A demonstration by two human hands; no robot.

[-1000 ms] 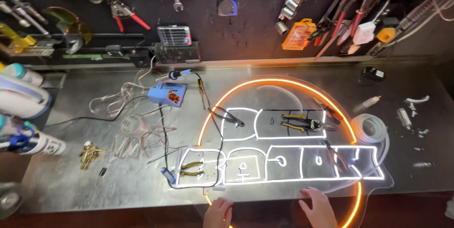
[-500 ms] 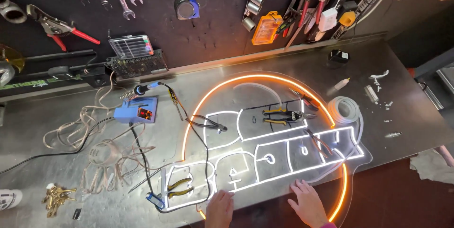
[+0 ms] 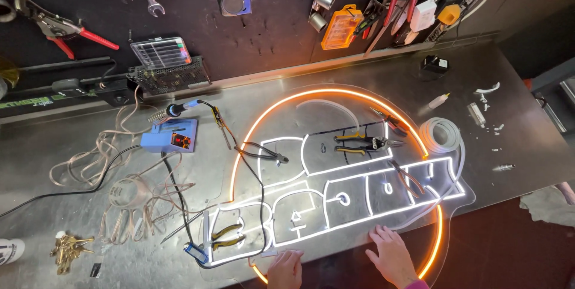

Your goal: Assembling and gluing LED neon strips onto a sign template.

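A lit neon sign [image 3: 341,202] lies flat on the metal workbench [image 3: 78,229]: an orange arc around white glowing outlines on a clear backing. My left hand [image 3: 286,268] rests flat on the sign's near edge, fingers spread. My right hand [image 3: 392,256] presses flat on the same edge further right, inside the orange arc. Neither hand holds anything. Yellow-handled pliers [image 3: 226,235] lie on the sign's left end. More yellow-handled pliers [image 3: 359,143] and black cutters [image 3: 266,154] lie on its upper part.
A blue soldering station [image 3: 171,139] with its iron stands left of the sign, beside loose clear cable [image 3: 120,196]. A white tubing coil [image 3: 440,134] sits at the right. Brass keys [image 3: 69,250] lie near left. Wrenches, sockets and pliers hang on the back wall.
The view has swung left and tilted, so the sign now sits more to the right and slanted. Both hands stay flat on its near edge.
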